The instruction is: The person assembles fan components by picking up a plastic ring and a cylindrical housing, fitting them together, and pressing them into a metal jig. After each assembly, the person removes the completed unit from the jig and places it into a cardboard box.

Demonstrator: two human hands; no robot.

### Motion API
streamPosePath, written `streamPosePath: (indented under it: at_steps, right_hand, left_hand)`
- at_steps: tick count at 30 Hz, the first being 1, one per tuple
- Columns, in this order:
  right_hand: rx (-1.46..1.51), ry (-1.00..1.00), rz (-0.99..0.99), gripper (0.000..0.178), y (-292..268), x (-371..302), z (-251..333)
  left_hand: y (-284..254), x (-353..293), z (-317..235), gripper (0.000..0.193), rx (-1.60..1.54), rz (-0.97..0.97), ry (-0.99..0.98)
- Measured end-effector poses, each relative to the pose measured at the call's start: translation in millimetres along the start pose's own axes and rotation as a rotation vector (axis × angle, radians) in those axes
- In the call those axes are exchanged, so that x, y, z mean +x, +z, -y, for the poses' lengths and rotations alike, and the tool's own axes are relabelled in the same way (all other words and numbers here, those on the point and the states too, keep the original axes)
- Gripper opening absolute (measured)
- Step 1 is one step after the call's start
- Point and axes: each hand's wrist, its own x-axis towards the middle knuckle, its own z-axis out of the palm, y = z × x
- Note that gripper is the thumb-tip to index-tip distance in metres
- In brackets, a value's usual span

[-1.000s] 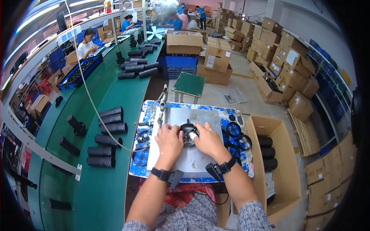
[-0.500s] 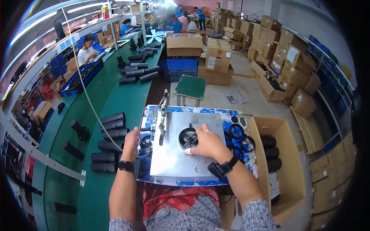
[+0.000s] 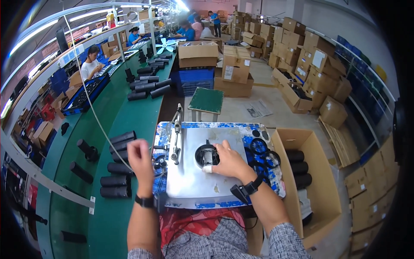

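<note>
A round black ring-shaped plastic part lies on the flat silver metal plate in front of me. My right hand grips its right side, thumb at the near edge and fingers at the far edge; the thumb tip has a white covering. Inside the ring a pale, shiny patch shows; I cannot tell what it is. My left hand is raised left of the plate, near a small metal fitting, its fingers smeared by motion. A metal lever mechanism stands along the plate's left side.
Several black rings lie right of the plate. An open cardboard box with black cylinders stands farther right. Black tubes lie on the green bench at left. Ahead are a green stool and stacked cartons. A thin cable hangs at left.
My left hand has lifted away from the fitting beside the plate. My right hand stays on the black ring. The ring's inside, with spokes showing before, now shows a pale patch.
</note>
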Motion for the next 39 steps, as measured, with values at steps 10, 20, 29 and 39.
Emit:
streamPosePath:
  at_steps: [10, 20, 29, 39]
  right_hand:
    - [-0.372, 0.057, 0.171, 0.044, -10.3, 54.0, 16.6]
    - [-0.38, -0.041, 0.045, 0.028, 4.3, 60.5, -1.1]
    - [-0.485, -0.085, 0.074, 0.026, -2.2, 60.0, 5.2]
    - [0.264, -0.035, -0.422, 0.016, -28.9, -37.5, -8.6]
  left_hand:
    - [68.9, -55.6, -20.4, 0.034, 0.614, 1.033, 0.514]
    - [74.1, -55.2, -9.1, 0.026, 0.705, 1.105, 0.536]
    - [76.5, -64.7, 1.8, 0.029, 0.67, 1.069, 0.537]
    - [-120.5, -15.7, -14.5, 0.01, 0.343, 0.328, 0.774]
